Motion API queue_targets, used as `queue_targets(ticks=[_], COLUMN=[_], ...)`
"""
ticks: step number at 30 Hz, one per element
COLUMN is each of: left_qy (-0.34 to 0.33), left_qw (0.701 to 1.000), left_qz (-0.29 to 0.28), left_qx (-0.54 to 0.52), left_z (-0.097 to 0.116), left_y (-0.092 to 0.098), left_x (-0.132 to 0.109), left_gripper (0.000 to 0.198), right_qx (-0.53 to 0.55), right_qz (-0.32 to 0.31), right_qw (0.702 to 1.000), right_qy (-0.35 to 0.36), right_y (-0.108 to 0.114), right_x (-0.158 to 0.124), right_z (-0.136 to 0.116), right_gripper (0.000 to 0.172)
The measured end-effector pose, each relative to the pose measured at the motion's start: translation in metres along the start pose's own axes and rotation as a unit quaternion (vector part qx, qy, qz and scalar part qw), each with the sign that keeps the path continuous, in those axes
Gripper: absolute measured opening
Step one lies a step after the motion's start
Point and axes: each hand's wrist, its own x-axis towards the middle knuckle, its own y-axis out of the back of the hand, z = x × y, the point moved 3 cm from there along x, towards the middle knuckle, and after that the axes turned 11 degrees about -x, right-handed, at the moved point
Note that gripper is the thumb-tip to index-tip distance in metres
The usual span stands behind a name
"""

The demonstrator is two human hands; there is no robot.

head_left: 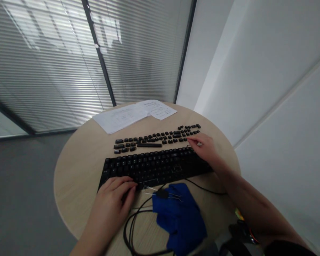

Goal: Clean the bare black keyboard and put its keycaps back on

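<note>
A black keyboard (pixel 149 167) lies across the round table; its right and middle front parts show bare areas without keycaps. My left hand (pixel 114 193) rests on its front left corner, fingers curled over the keys and thumb at the front edge. Behind the keyboard, loose black keycaps (pixel 170 141) lie in rows, with a long space bar (pixel 149 145) among them. My right hand (pixel 204 145) reaches over the keyboard's right end, thumb and forefinger pinched at a keycap in the nearest row. That keycap is mostly hidden by the fingertips.
Before the keyboard lies a blue cloth (pixel 181 217) with a wire keycap puller (pixel 162 193) on it. A black cable (pixel 130 227) coils beside the cloth. Printed papers (pixel 122 117) lie at the table's (pixel 72 167) far side, near a glass partition with blinds. A white wall stands right.
</note>
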Motion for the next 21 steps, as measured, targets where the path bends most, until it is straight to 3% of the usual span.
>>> queue_targets(ticks=[8,14,17,21], left_qy=[0.02,0.024,0.008,-0.029], left_qw=[0.999,0.997,0.998,0.997], left_qz=[0.013,0.04,0.05,0.063], left_qx=[0.049,0.057,0.045,0.035], left_z=[0.007,0.0,-0.001,0.0], left_y=[0.001,0.003,0.005,0.008], left_x=[0.003,0.0,0.0,0.0], left_gripper=[0.028,0.031,0.029,0.024], right_qx=[-0.011,-0.025,-0.038,-0.055], right_qz=[0.039,0.018,-0.023,-0.135], right_qw=[0.998,0.999,0.999,0.989], right_qy=[-0.043,-0.041,-0.029,0.011], right_y=[-0.013,-0.011,-0.007,-0.014], right_x=[-0.007,-0.009,0.003,0.038], right_z=[0.02,0.019,0.026,0.043], right_gripper=[0.02,0.019,0.019,0.015])
